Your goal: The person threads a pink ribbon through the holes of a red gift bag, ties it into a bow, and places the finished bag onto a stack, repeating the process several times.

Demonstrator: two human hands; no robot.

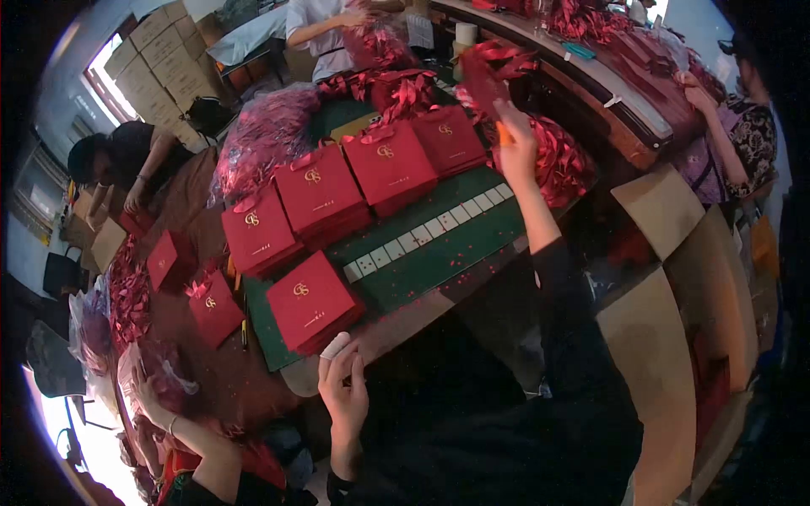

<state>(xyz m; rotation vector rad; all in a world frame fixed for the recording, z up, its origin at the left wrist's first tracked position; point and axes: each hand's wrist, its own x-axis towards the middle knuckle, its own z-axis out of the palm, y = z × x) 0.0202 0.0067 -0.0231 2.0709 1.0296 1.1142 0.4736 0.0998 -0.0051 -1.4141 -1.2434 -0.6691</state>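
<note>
My left hand point(342, 388) is empty, with its fingers apart and a white cover on one fingertip. It is just below the near corner of a stack of red bags point(314, 299) marked with gold letters. My right hand point(516, 143), with orange on one finger, is raised at the far right of the green mat point(430, 282). It holds a dark red bag point(481, 83), partly blurred. Four more stacks of red bags, one of them point(388, 164) near the middle, stand in a row along the mat. A strip of white marked tiles point(415, 239) lies in front of them.
Red ribbons point(557, 160) are heaped beyond my right forearm. A plastic-wrapped red bundle point(266, 139) lies behind the stacks. Open cardboard boxes point(650, 354) stand at the right. Co-workers are at the left, the far side and the right; one's hand point(148, 392) is at the lower left.
</note>
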